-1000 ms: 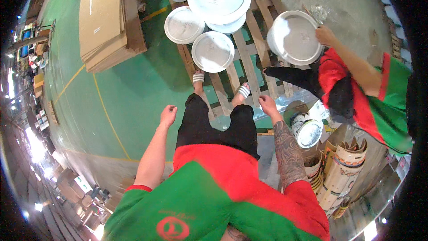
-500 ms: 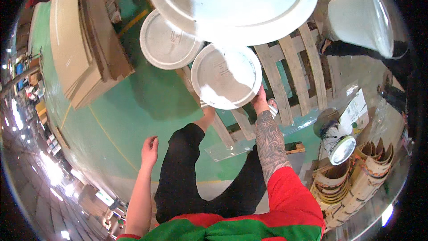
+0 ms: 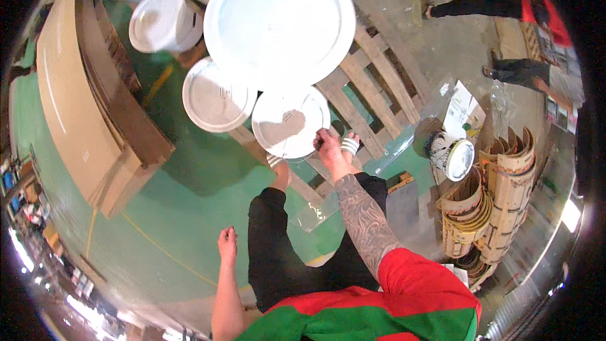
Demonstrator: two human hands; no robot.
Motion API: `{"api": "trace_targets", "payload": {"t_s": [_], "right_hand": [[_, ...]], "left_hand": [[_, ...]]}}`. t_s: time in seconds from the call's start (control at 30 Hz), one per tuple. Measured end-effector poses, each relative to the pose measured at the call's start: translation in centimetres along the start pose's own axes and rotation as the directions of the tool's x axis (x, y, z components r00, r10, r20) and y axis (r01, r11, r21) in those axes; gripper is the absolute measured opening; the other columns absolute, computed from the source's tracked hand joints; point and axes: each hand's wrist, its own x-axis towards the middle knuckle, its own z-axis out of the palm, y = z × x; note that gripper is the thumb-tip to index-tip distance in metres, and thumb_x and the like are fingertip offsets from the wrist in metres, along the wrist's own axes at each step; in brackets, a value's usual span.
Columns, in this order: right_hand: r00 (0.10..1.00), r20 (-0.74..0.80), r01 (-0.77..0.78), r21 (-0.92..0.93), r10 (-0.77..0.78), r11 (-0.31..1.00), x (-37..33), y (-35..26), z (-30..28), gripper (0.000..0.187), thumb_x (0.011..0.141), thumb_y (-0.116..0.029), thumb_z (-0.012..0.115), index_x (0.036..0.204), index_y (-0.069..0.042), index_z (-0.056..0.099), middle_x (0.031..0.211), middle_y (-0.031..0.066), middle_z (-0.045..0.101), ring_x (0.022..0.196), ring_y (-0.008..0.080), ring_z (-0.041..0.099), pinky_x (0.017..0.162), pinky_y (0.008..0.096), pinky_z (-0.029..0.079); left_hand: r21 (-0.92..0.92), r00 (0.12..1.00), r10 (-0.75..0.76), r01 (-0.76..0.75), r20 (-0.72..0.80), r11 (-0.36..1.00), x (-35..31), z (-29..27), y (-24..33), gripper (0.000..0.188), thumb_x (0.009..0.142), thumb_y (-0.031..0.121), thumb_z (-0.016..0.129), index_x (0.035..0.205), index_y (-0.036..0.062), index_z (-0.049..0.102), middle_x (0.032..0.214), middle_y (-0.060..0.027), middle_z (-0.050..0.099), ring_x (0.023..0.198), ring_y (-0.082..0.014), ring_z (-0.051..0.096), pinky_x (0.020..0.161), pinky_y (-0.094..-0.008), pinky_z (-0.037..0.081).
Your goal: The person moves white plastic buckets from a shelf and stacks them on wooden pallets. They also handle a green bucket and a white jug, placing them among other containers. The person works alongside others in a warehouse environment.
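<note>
My right hand point(image 3: 327, 146), at the end of a tattooed forearm, is at the right rim of a round white lidded bucket point(image 3: 278, 134). Its fingers are curled and bunched, and I make out nothing in them. My left hand point(image 3: 228, 244) hangs low over the green floor, loosely closed and holding nothing. Another white lidded bucket point(image 3: 218, 96) stands just left of the first. Beyond them a larger-looking white lid point(image 3: 278, 19) rises closer to the view, partly covering both. The buckets are by a wooden pallet point(image 3: 363, 91), close to my sandalled feet.
Stacked cardboard sheets point(image 3: 79, 107) lie to the left. More white buckets point(image 3: 165, 20) stand at the far left. Right of the pallet are a stained pail point(image 3: 459, 159) and curved cardboard pieces point(image 3: 505, 196). At far right a person point(image 3: 473, 5) is beside a white bucket; another person point(image 3: 524, 76) stands nearer.
My right hand has shifted from the bucket's side up to its rim, fingers more curled. The view has turned, bringing more far buckets and a second person into sight. My left hand stays low.
</note>
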Motion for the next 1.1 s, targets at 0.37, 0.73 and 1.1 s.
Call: {"api": "trace_targets", "payload": {"t_s": [0.37,0.73,1.1], "right_hand": [[0.982,0.073,0.183,-0.599,-0.175,0.780,-1.9,-7.0,2.4,0.022,0.091,-0.023,0.053,0.084,-0.003,0.058,0.060,0.0079,0.051,0.049,0.0230,0.047,0.045,0.0402,0.037],[0.878,0.300,0.301,-0.952,-0.372,-0.057,-9.9,-28.5,-16.1,0.020,0.094,-0.019,0.045,0.086,-0.003,0.055,0.068,0.0212,0.061,0.061,0.0399,0.061,0.057,0.0511,0.049],[0.800,-0.548,-0.166,-0.592,-0.242,0.789,-10.0,-55.5,-38.0,0.009,0.085,-0.011,0.054,0.081,-0.005,0.058,0.068,0.0189,0.061,0.068,0.0409,0.064,0.060,0.0530,0.050]], "left_hand": [[0.129,0.922,0.140,-0.099,-0.361,0.987,-21.4,4.1,1.3,0.035,0.098,0.031,0.059,0.102,-0.0032,0.064,0.088,-0.0111,0.068,0.079,-0.0193,0.063,0.072,-0.0335,0.051],[0.422,0.998,0.058,-0.070,0.040,0.904,-34.7,14.5,17.3,0.042,0.093,0.040,0.058,0.102,-0.0009,0.066,0.094,-0.0166,0.070,0.089,-0.0317,0.066,0.079,-0.0439,0.053],[0.590,0.927,0.242,-0.369,0.286,0.718,-21.7,37.8,52.1,0.041,0.093,0.039,0.054,0.097,0.0008,0.066,0.099,-0.0177,0.069,0.094,-0.0338,0.065,0.081,-0.0465,0.051]]}}
